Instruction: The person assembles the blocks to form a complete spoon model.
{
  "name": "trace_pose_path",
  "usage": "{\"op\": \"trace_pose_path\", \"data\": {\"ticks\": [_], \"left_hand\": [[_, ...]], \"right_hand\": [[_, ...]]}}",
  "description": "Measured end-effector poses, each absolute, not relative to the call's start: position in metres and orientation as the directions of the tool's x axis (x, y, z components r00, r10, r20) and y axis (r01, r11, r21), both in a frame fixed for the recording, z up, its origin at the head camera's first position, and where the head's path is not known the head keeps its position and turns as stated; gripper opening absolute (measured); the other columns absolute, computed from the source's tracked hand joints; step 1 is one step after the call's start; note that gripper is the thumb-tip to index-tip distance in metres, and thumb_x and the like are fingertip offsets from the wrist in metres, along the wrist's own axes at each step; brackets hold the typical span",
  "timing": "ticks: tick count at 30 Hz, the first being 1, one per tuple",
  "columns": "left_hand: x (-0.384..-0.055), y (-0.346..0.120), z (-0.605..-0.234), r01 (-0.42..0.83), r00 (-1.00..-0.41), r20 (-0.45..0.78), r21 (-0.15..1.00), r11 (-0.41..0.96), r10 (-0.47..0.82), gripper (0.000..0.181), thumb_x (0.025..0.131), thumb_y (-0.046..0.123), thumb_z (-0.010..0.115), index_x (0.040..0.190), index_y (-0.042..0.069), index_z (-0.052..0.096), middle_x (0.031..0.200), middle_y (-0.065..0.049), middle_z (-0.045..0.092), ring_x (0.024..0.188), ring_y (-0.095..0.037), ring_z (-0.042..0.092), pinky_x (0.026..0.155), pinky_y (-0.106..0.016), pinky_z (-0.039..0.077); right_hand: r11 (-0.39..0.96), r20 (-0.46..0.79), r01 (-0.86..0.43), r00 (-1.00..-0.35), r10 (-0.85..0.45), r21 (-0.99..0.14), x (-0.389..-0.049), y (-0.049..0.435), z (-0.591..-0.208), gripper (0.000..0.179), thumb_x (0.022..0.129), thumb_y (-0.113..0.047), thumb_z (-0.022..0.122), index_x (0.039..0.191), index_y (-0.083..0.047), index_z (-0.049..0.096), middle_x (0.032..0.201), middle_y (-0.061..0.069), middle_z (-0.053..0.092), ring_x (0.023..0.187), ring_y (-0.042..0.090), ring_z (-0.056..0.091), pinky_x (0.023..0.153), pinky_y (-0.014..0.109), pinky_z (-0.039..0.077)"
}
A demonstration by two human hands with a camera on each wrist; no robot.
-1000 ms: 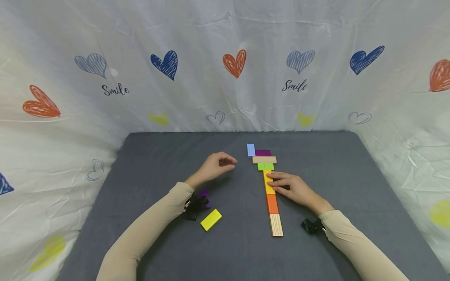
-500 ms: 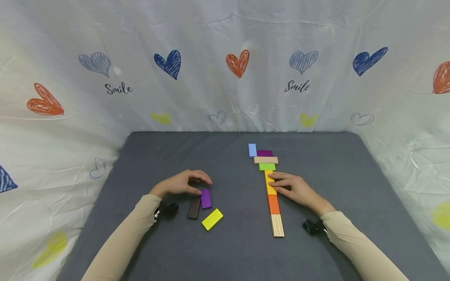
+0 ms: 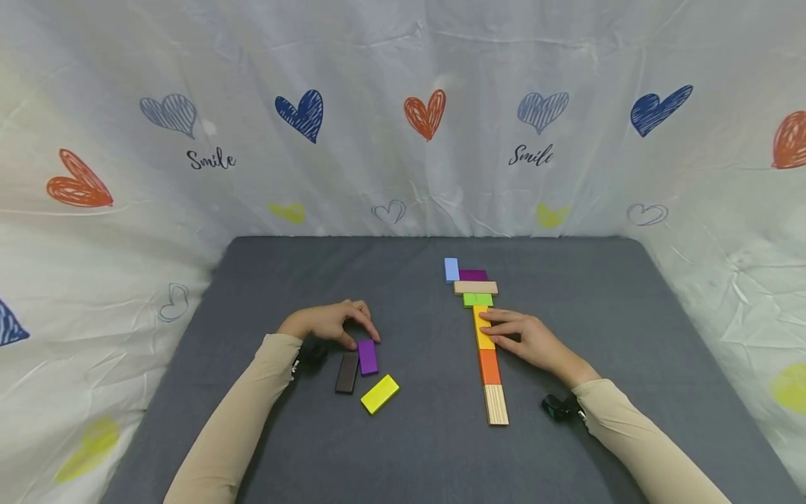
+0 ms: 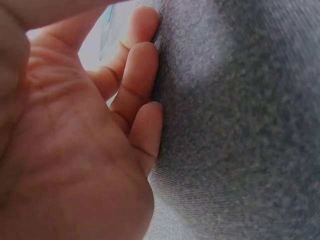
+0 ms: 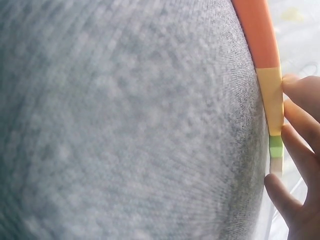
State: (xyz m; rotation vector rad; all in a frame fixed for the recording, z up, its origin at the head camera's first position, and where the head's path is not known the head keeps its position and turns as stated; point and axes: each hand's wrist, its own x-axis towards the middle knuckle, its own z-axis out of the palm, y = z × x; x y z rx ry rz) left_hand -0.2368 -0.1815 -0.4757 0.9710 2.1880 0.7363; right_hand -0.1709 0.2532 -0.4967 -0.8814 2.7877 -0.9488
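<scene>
My left hand [image 3: 334,323] has its thumb and index finger at the two long sides of a purple block [image 3: 368,358], pinching its far end as it lies flat. In the left wrist view the other fingers [image 4: 141,67] touch the grey cloth; the block is hidden there. My right hand [image 3: 529,339] rests its fingertips on a yellow-orange block [image 3: 483,330], fingers spread and fairly straight. This block lies in a row, between two small green blocks [image 3: 478,300] and an orange block [image 3: 489,367]. In the right wrist view, fingertips touch the side of the yellow-orange block [image 5: 271,97].
A dark brown block [image 3: 346,372] lies left of the purple one, a bright yellow block [image 3: 380,394] nearer me. A striped wooden block [image 3: 496,405] ends the row; a beige block [image 3: 475,287], dark purple block [image 3: 473,275] and light blue block [image 3: 450,269] lie at its far end.
My left hand has moved left and toward me from beside the row to the purple block, its index finger coming down beside it. The right hand stays on the yellow-orange block.
</scene>
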Motion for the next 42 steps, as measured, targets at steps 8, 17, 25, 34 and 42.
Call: {"op": "trace_pose_path", "data": {"ticks": [8, 17, 25, 34, 42], "left_hand": [[-0.235, -0.180, -0.475, 0.426, -0.557, -0.326, 0.678, 0.600, 0.764, 0.043, 0.077, 0.003, 0.079, 0.109, 0.033, 0.076, 0.116, 0.002, 0.053, 0.112, -0.019, 0.036, 0.100, -0.042, 0.030], [-0.236, -0.178, -0.472, 0.397, -0.562, -0.351, 0.680, 0.616, 0.749, 0.043, 0.074, 0.003, 0.081, 0.106, 0.031, 0.076, 0.117, 0.003, 0.053, 0.112, -0.019, 0.037, 0.101, -0.041, 0.030], [-0.239, -0.179, -0.469, 0.426, -0.551, -0.286, 0.711, 0.559, 0.784, 0.032, 0.074, 0.014, 0.086, 0.104, 0.024, 0.077, 0.108, 0.004, 0.069, 0.107, -0.016, 0.054, 0.101, -0.039, 0.039], [-0.243, -0.172, -0.466, 0.350, -0.626, -0.213, 0.782, 0.515, 0.750, 0.030, 0.080, 0.017, 0.083, 0.109, 0.017, 0.075, 0.106, 0.000, 0.075, 0.102, -0.019, 0.068, 0.095, -0.040, 0.053], [-0.257, -0.145, -0.466, 0.404, -0.766, -0.032, 0.752, 0.521, 0.642, 0.032, 0.079, 0.026, 0.084, 0.110, 0.023, 0.075, 0.109, 0.001, 0.074, 0.104, -0.023, 0.064, 0.095, -0.045, 0.050]], "right_hand": [[0.651, 0.114, -0.496, -0.836, -0.537, -0.575, -0.171, 0.253, -0.495, 0.030, 0.092, -0.016, 0.071, 0.121, -0.021, 0.073, 0.142, -0.001, 0.060, 0.139, 0.028, 0.050, 0.110, 0.051, 0.041], [0.649, 0.121, -0.506, -0.831, -0.542, -0.569, -0.171, 0.253, -0.497, 0.030, 0.092, -0.016, 0.071, 0.121, -0.021, 0.073, 0.141, -0.002, 0.060, 0.138, 0.027, 0.050, 0.110, 0.051, 0.042], [0.648, 0.129, -0.513, -0.829, -0.544, -0.563, -0.171, 0.253, -0.496, 0.030, 0.092, -0.016, 0.071, 0.121, -0.021, 0.073, 0.142, -0.002, 0.060, 0.138, 0.027, 0.051, 0.109, 0.051, 0.042], [0.646, 0.122, -0.508, -0.830, -0.545, -0.570, -0.172, 0.253, -0.497, 0.030, 0.092, -0.016, 0.071, 0.121, -0.021, 0.073, 0.142, -0.002, 0.060, 0.138, 0.027, 0.051, 0.110, 0.051, 0.042], [0.653, 0.114, -0.497, -0.836, -0.537, -0.572, -0.171, 0.254, -0.497, 0.030, 0.092, -0.017, 0.071, 0.121, -0.021, 0.073, 0.142, -0.001, 0.060, 0.138, 0.028, 0.050, 0.111, 0.051, 0.041]]}}
